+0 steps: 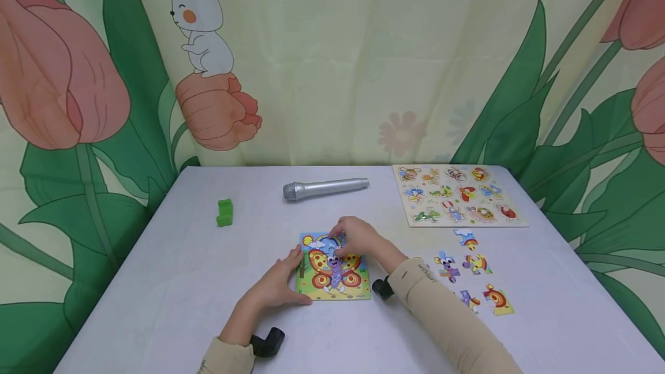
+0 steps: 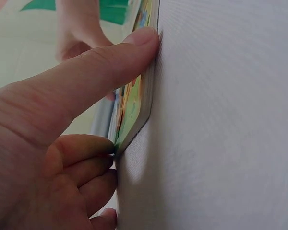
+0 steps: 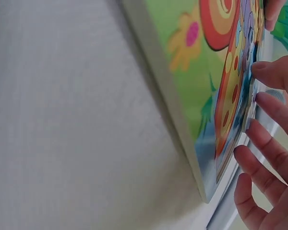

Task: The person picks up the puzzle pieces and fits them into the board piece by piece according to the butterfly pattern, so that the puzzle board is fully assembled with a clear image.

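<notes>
A square butterfly puzzle board [image 1: 358, 292] lies flat on the table in front of me. My left hand [image 1: 276, 286] rests against its left side, fingertips at the left edge and thumb along the lower left corner; the left wrist view shows the thumb [image 2: 110, 62] stretched straight over the board's edge. Over the upper middle of the picture, my right hand [image 1: 359, 238] pinches a blue puzzle piece [image 1: 323, 246] between thumb and fingers. From the right wrist, this piece [image 3: 247, 123] appears slightly raised above the board, with the fingertips at its edge.
Loose puzzle pieces [image 1: 499, 300] lie to the right, partly behind the right sleeve. An insect peg board [image 1: 415, 223] stands flat at the back right. A silver microphone [image 1: 332, 187] lies at the back, and a green block [image 1: 225, 213] sits at the left.
</notes>
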A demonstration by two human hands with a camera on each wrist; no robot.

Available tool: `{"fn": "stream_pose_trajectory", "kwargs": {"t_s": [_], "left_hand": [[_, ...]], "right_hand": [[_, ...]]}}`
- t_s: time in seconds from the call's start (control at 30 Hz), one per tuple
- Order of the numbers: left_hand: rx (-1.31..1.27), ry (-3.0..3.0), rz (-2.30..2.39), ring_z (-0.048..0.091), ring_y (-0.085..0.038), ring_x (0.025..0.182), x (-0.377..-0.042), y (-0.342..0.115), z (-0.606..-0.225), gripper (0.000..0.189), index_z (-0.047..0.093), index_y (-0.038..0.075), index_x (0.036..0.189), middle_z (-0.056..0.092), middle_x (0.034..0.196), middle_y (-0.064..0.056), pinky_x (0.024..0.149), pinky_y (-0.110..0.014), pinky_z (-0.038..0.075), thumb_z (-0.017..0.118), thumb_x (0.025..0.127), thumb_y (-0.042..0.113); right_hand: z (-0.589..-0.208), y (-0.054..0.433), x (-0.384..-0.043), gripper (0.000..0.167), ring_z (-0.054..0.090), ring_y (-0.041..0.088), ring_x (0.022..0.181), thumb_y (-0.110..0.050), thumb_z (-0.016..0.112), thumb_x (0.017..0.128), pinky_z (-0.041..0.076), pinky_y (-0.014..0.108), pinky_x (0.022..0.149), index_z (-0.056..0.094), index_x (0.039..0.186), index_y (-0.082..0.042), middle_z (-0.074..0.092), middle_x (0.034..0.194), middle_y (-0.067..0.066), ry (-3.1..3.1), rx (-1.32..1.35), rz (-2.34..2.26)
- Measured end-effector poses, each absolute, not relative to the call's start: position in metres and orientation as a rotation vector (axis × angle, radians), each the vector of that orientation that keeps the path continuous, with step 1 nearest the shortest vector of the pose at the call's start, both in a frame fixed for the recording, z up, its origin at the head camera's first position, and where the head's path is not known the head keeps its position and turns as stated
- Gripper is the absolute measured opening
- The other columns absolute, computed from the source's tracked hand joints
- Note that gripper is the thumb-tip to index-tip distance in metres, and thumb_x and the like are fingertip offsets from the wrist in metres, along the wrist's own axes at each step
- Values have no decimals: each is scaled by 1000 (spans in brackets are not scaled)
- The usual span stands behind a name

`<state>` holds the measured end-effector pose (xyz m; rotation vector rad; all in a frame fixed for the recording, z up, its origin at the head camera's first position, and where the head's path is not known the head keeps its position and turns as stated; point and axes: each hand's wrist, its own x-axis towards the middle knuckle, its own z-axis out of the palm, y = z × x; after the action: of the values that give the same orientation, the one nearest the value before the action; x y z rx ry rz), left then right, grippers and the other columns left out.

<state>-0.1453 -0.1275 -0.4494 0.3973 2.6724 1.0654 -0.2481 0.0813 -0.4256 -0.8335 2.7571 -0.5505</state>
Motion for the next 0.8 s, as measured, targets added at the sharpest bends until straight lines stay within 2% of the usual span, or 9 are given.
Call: {"fn": "stream_pose_trajectory", "kwargs": {"t_s": [0.53, 0.8], "left_hand": [[407, 2673, 1076, 17, -35, 136, -145, -129, -450, 99, 32, -4, 139, 19, 149, -17, 109, -53, 14, 84, 62, 30], [404, 2673, 1066, 16, -35, 136, -146, -128, -451, 100, 32, -3, 139, 19, 149, -16, 109, -53, 15, 84, 62, 33]], "right_hand": [[-422, 78, -245, 33, 52, 13, 89, -30, 78, 71, 47, 29, 77, 72, 101, -18, 59, 96, -4, 2786, -874, -424], [-424, 82, -244, 33, 51, 12, 87, -29, 77, 73, 46, 28, 76, 72, 102, -17, 58, 94, -4, 2775, -890, -471]]}}
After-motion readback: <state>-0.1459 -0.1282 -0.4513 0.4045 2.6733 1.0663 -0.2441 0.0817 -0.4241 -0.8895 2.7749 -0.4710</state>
